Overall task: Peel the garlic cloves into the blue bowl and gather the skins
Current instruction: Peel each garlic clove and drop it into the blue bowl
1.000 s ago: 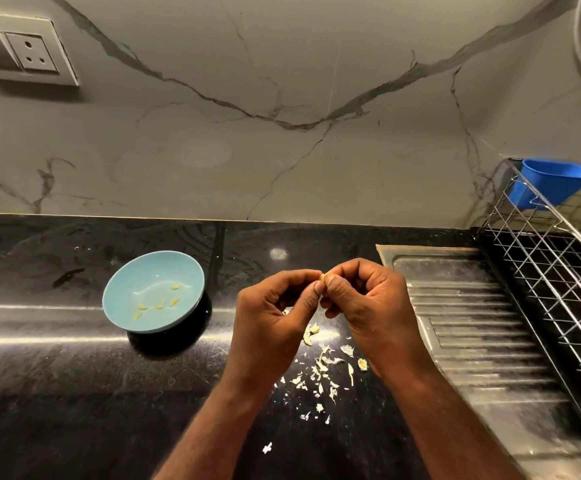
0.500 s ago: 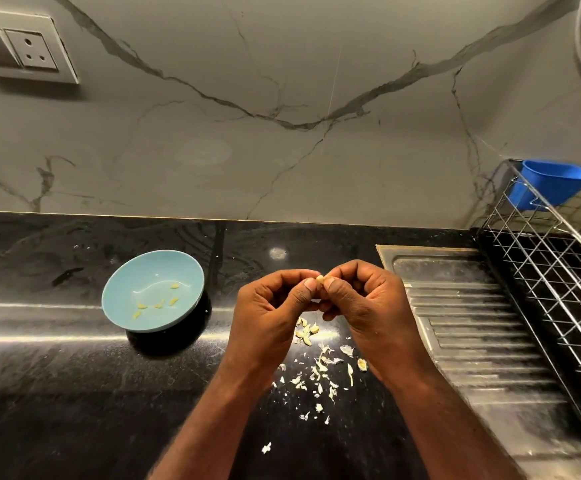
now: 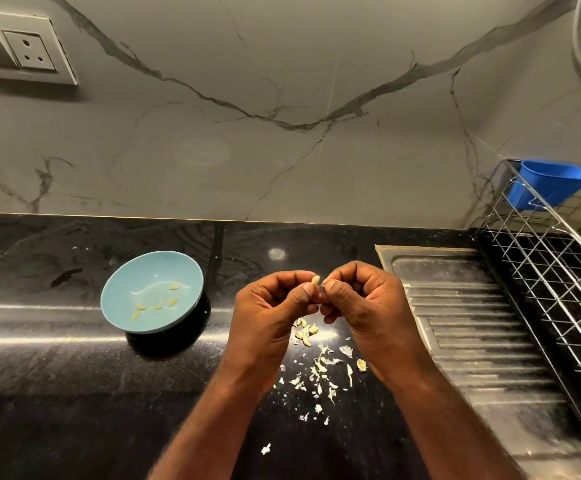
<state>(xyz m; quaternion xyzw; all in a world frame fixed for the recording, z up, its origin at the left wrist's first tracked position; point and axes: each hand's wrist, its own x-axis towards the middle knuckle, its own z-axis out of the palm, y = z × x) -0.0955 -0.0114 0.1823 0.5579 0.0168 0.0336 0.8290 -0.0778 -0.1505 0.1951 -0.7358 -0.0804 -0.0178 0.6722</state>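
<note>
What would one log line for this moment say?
step: peeling | left hand: pinches garlic clove | right hand: pinches same clove | blue bowl: holds peeled cloves | skins: loose on counter

The black polished stone counter [image 3: 57, 393] lies bare across its left side. The pale blue round bowl [image 3: 143, 271] stands left of centre, narrowly clear of the left hand [image 3: 268, 313]. That hand and the right hand [image 3: 368, 313], pinching a small pale garlic clove [image 3: 315, 280], hang over scattered papery white garlic skins [image 3: 320, 370]. Behind them bare counter reaches the grey marble wall [image 3: 282, 168]. The ribbed steel drainboard [image 3: 472, 323] lies open; the wire dish rack [image 3: 556, 271] blocks the far right.
</note>
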